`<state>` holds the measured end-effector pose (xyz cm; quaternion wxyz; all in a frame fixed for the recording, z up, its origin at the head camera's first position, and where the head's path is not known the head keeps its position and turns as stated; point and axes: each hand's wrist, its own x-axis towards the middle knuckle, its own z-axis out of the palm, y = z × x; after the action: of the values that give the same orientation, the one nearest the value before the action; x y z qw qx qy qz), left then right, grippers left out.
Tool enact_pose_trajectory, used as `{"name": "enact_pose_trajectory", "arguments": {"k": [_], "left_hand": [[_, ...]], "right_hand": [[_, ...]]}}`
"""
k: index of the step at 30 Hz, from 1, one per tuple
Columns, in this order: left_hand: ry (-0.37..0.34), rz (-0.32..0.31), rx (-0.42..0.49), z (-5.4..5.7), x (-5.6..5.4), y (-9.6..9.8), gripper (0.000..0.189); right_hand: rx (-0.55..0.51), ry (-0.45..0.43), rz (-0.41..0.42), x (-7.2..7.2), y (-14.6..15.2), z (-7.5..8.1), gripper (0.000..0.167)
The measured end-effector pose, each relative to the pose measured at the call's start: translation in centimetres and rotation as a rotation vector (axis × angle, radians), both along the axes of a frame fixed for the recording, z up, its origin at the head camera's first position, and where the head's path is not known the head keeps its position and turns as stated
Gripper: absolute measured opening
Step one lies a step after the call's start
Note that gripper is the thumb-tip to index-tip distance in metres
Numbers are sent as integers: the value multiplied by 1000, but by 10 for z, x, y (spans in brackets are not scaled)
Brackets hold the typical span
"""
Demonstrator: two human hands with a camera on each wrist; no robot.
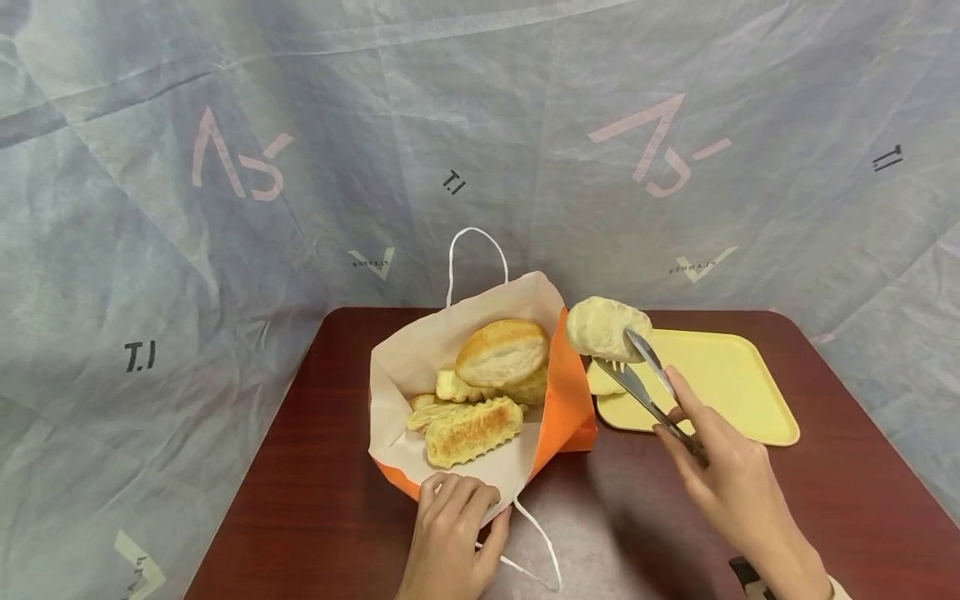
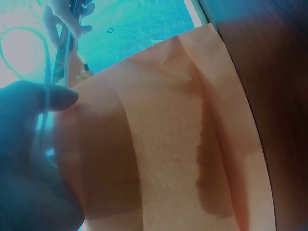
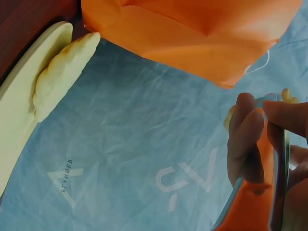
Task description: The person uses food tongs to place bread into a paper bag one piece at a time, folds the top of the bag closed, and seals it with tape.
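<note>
An orange paper bag [image 1: 568,400] with a pale inside stands open towards me, holding a round bread roll [image 1: 504,354], a ridged golden pastry [image 1: 474,431] and other bread pieces. My left hand [image 1: 453,533] grips its near rim, fingers over the edge; the thumb [image 2: 62,97] shows against the paper in the left wrist view. With my right hand [image 1: 731,462] I hold metal tongs [image 1: 637,390]. Their tips pinch a pale oval bread [image 1: 603,327] in the air by the bag's right rim. Another bread [image 3: 65,77] lies on the yellow tray [image 1: 705,383].
The dark red-brown table [image 1: 315,500] extends around the bag and tray. A white cord handle [image 1: 477,229] stands up behind the bag; another [image 1: 542,533] hangs at its near side. Grey printed sheeting [image 1: 555,167] rises behind the table and along its sides.
</note>
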<state>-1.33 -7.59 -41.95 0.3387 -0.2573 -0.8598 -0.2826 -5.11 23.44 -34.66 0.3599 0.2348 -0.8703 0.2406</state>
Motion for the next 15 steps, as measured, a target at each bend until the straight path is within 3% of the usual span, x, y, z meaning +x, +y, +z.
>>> {"name": "enact_pose_trajectory", "arguments": {"k": [8, 15], "left_hand": [[3, 0, 1, -1, 1, 0, 5], [0, 3, 2, -1, 0, 1, 5]], "right_hand": [[44, 16, 123, 0, -13, 6, 57], [85, -4, 163, -2, -20, 6, 54]]}}
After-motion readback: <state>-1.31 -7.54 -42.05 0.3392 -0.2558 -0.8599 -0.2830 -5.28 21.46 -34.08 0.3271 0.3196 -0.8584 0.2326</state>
